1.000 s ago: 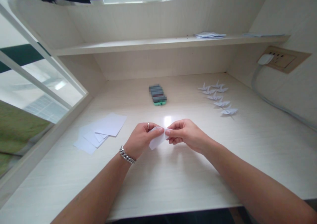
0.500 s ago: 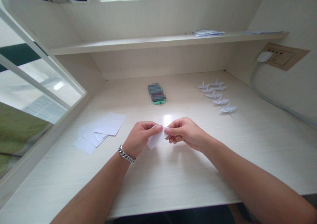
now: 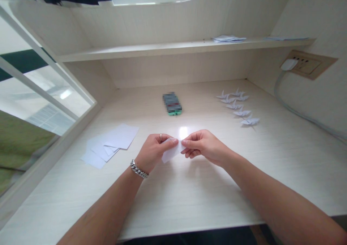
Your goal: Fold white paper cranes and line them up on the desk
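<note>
A small piece of white paper (image 3: 171,154) is held up between both hands above the desk, its folds too faint to make out. My left hand (image 3: 156,147), with a ring on a finger and a chain bracelet at the wrist, pinches the paper's left and upper part. Thumb and fingertips of my right hand (image 3: 202,145) are closed on its right corner, close to the left thumb. Several folded paper cranes (image 3: 234,106) stand in a loose group at the back right. To the left lie several loose white paper sheets (image 3: 121,136), partly overlapping.
A phone-like object (image 3: 172,104) with a green edge, its face pixelated, lies beyond the hands. More paper (image 3: 228,39) rests on the shelf (image 3: 135,52). On the right wall, a white plug with a grey cable (image 3: 295,109) sits in a socket (image 3: 311,65).
The hands keep their grip on the paper and have barely moved; slightly more paper shows by the right fingertips. The whole view has shifted down a little.
</note>
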`<action>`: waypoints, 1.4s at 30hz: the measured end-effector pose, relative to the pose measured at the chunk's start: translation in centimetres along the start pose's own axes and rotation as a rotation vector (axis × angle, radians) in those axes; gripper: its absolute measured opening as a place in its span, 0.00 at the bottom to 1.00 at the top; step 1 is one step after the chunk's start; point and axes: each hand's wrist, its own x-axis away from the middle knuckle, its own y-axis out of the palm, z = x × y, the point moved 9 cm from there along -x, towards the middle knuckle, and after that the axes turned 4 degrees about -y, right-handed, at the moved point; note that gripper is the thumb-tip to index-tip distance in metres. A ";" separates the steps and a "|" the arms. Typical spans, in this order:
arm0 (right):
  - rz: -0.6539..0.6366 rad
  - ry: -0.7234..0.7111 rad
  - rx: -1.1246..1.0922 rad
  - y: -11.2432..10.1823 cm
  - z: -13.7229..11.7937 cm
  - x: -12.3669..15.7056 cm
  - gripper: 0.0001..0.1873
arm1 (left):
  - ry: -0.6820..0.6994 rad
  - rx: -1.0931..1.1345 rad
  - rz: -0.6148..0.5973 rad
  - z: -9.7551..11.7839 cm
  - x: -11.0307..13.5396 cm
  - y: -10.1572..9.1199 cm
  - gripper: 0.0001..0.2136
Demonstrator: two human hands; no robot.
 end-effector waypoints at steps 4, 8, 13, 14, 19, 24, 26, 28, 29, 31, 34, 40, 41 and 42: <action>-0.004 0.023 -0.009 0.0 0.0 0.1 0.18 | -0.006 0.036 -0.019 -0.2 -0.1 0.1 0.15; 0.000 0.015 0.016 -0.2 -0.1 0.0 0.18 | 0.002 0.045 0.023 -0.1 -0.1 -0.6 0.15; -0.050 -0.007 0.075 -0.7 -0.7 0.1 0.18 | 0.031 0.014 0.037 0.2 -0.1 -1.2 0.15; -0.056 -0.016 0.081 -1.0 -0.9 0.2 0.18 | 0.038 0.018 0.041 0.3 0.0 -1.3 0.14; 0.024 -0.061 0.093 -2.5 -1.5 0.2 0.19 | 0.031 0.030 0.090 0.4 0.1 -2.0 0.14; -0.032 -0.091 0.225 -0.9 -1.2 0.0 0.24 | 0.061 -0.036 0.076 0.8 0.2 -1.7 0.14; -0.059 -0.087 0.238 -0.1 -1.0 -0.1 0.25 | 0.075 -0.050 0.073 1.0 0.2 -1.6 0.14; -0.043 -0.071 0.210 0.0 -0.8 -0.1 0.26 | 0.080 -0.061 0.077 1.2 0.3 -1.6 0.14; -0.033 -0.065 0.197 0.0 -0.7 -0.2 0.27 | 0.080 -0.070 0.080 1.3 0.4 -1.5 0.14; -0.023 -0.075 0.183 0.0 -0.7 -0.3 0.26 | 0.080 -0.097 0.086 1.4 0.5 -1.5 0.13; -0.021 -0.115 0.196 -0.1 -0.8 -0.4 0.25 | 0.082 -0.140 0.084 1.5 0.5 -1.3 0.14; 0.001 -0.142 0.190 -0.3 -0.9 -0.4 0.20 | 0.056 -0.111 0.072 0.7 0.1 -1.3 0.15; 0.005 -0.132 0.181 -0.4 -0.9 -0.3 0.20 | 0.050 -0.089 0.069 0.6 0.0 -1.3 0.15; 0.007 -0.125 0.169 -0.4 -0.9 -0.3 0.20 | 0.045 -0.063 0.068 0.5 0.0 -1.2 0.15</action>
